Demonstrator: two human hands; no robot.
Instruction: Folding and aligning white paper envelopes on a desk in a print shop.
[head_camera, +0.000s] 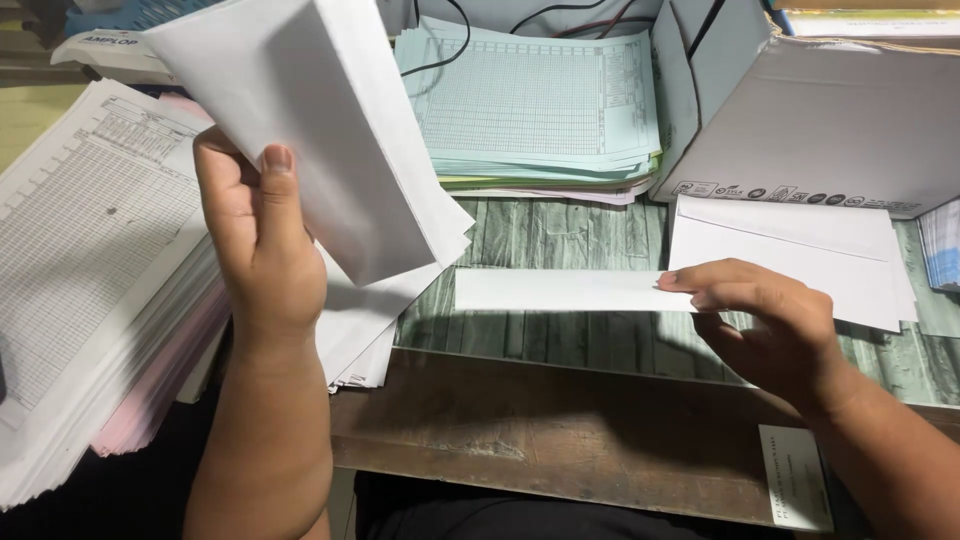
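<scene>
My left hand (258, 225) holds up a white envelope (320, 130), thumb on its front, tilted above a pile of white envelopes (365, 320). My right hand (770, 320) pinches the right end of a folded white paper strip (555, 290), which stretches level to the left over the green wood-grain table top (560, 235).
A thick stack of white and pink printed forms (90, 270) lies at the left. Pale green forms (530, 100) are stacked at the back. A white cardboard box (820, 120) stands at the right, with white envelopes (800, 255) in front of it. A brown desk edge (540, 430) runs below.
</scene>
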